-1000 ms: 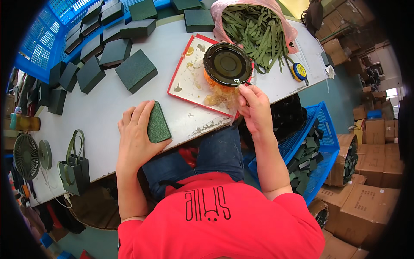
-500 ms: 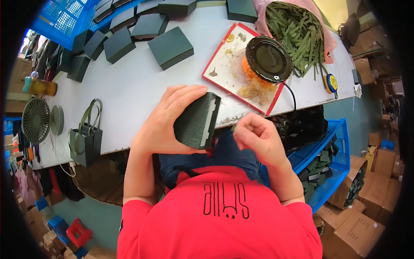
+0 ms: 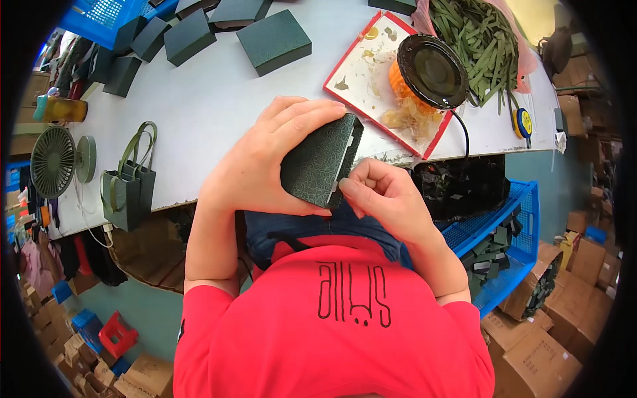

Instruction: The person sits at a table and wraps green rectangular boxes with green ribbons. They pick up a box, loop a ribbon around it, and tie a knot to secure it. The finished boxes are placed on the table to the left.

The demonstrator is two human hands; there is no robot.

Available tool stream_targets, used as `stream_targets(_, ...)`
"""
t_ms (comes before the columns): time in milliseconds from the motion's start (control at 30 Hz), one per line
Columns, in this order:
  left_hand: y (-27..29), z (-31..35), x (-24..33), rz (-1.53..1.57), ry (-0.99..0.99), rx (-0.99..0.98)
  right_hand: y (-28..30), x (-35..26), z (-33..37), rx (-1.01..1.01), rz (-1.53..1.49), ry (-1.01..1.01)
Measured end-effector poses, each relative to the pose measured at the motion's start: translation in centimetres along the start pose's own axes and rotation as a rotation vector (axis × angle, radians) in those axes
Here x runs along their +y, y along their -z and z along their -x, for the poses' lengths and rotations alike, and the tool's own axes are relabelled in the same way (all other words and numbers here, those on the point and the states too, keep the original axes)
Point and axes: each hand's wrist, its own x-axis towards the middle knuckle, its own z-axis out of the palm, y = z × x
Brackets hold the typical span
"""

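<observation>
A dark green textured box [image 3: 317, 161] is gripped across its width by my left hand [image 3: 255, 156], held tilted over my lap at the table's front edge. Its narrow side faces right and shows a pale strip along the seam. At the lower end of that side, my right hand [image 3: 385, 196] touches the box with thumb and forefinger pinched together. Whatever lies between those fingertips is hidden.
A pot of brown glue [image 3: 432, 71] stands on a red-rimmed, glue-smeared tray [image 3: 361, 99]. Behind are green ribbon strips [image 3: 471, 50] and several dark green boxes [image 3: 273, 41]. A small green bag [image 3: 129, 189] and fan [image 3: 53, 162] sit left; a blue crate [image 3: 524, 245] is right.
My right hand has moved left from beside the box to touch its side. The box, in my left hand, sits slightly farther up and right in view. The whole view has shifted.
</observation>
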Motion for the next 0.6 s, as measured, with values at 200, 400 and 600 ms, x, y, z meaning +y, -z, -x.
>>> stream_targets(200, 0.19, 0.09, -0.01, 0.006, -0.001, -0.02, -0.11, 0.03, -0.09, 0.005, 0.033, -0.031)
stream_targets(400, 0.1, 0.1, -0.11, 0.013, -0.006, -0.034, -0.12, -0.41, -0.24, 0.002, 0.102, -0.08)
stream_targets(600, 0.15, -0.14, -0.17, 0.004, -0.024, -0.043, -0.11, -0.25, -0.38, 0.002, 0.077, -0.1)
